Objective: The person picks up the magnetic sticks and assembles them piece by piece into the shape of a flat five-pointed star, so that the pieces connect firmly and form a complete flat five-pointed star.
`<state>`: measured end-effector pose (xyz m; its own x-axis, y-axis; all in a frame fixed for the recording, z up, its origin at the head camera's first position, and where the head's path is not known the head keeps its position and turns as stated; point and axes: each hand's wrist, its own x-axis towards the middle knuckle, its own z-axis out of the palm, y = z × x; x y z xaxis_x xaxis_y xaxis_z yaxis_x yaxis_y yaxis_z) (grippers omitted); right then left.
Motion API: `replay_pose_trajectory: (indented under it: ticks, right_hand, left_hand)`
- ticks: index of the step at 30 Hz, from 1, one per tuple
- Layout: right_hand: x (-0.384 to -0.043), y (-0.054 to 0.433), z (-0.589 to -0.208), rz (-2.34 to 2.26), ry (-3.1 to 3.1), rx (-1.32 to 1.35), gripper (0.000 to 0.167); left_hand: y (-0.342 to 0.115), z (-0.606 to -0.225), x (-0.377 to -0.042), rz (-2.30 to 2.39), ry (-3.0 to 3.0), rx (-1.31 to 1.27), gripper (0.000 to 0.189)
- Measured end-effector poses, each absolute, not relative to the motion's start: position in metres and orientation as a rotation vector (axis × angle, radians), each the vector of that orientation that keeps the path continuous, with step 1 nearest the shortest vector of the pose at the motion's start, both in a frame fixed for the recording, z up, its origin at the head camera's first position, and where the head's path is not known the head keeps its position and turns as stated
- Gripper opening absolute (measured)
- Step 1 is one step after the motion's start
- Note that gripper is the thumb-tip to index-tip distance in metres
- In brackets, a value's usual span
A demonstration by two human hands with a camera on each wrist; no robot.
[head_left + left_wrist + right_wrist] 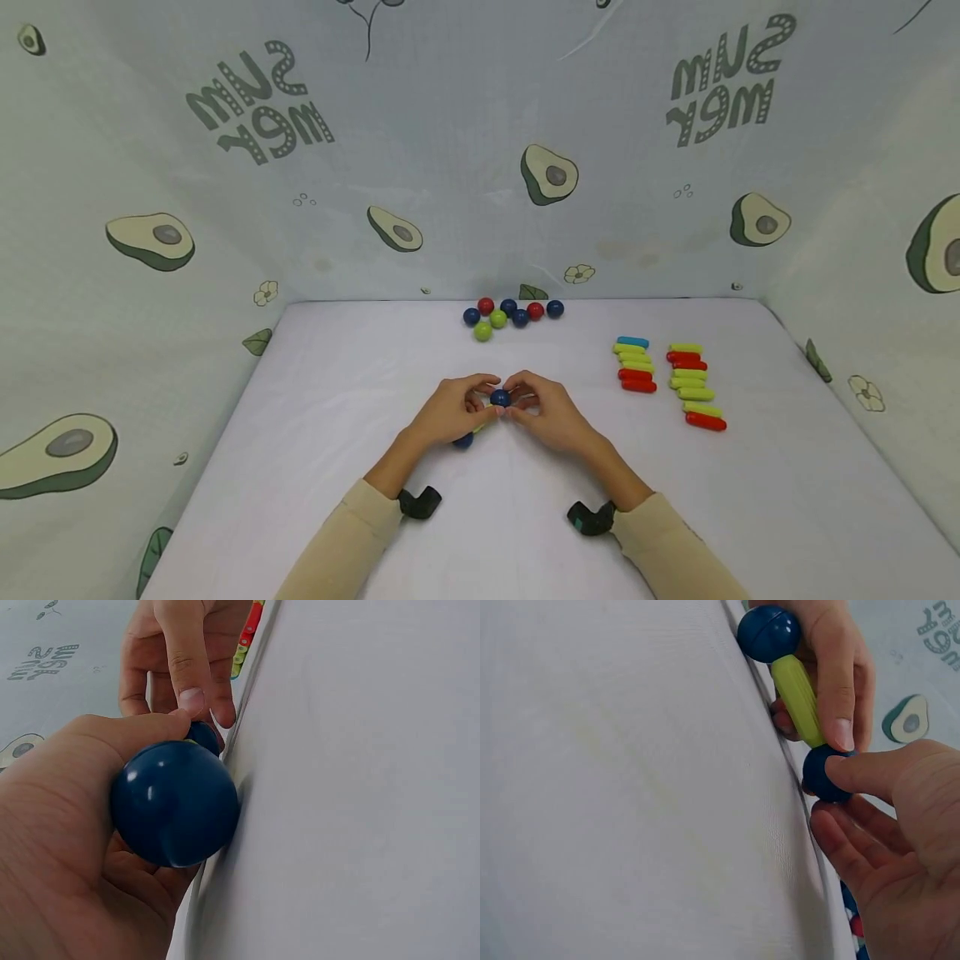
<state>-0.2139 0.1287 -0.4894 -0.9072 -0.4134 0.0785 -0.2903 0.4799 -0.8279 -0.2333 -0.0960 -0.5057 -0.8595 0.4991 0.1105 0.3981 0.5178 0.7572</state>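
A yellow-green rod (796, 699) joins two blue balls, one at each end. My left hand (452, 411) grips the rod along its length, thumb near the far end. Beside the left palm sits one blue ball (176, 804), large in the left wrist view. My right hand (553, 415) pinches the other blue ball (500, 397) between thumb and fingers. Both hands meet at this ball, just above the white table. In the left wrist view most of the rod is hidden behind the near ball.
Loose red, blue and green balls (498, 318) lie at the table's back edge. To the right, two columns of short rods lie side by side, a left column (635, 364) and a right column (692, 383). The white table (360, 350) meets a printed cloth backdrop.
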Motion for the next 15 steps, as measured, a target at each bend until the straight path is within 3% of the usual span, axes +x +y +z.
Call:
replay_pose_trajectory:
  ticks: [7,15]
  right_hand:
    - [-0.209,0.151,-0.486,-1.291,2.733,-0.451,0.036]
    - [-0.203,0.217,-0.480,-1.080,2.979,-0.244,0.033]
  left_hand:
    - [-0.095,-0.504,-0.232,1.299,2.621,0.745,0.039]
    - [-0.098,-0.507,-0.232,1.334,2.603,0.680,0.034]
